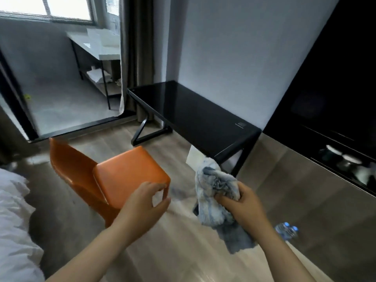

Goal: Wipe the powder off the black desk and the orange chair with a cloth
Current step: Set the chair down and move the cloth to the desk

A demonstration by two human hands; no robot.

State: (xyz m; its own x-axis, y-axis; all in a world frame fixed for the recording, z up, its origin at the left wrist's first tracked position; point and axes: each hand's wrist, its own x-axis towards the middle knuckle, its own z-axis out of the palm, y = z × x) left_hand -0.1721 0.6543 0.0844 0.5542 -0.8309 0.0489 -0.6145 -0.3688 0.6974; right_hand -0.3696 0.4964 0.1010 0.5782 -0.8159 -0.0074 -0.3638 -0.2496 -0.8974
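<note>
The orange chair stands on the wood floor at centre left, its seat towards me. My left hand hovers at the seat's near front corner, fingers and thumb curved apart around the corner leg with a gap showing between them. My right hand is closed on a crumpled blue-and-white cloth, which hangs down below my fist. The black desk stands against the white wall beyond the cloth, with a glossy top. I see no powder on the desk top or the seat in this blurred frame.
A white bed cover lies at the left edge. A plastic water bottle lies on the floor at my right. A dark cabinet with a shelf of cups fills the right. White paper sits under the desk. A curtain hangs behind.
</note>
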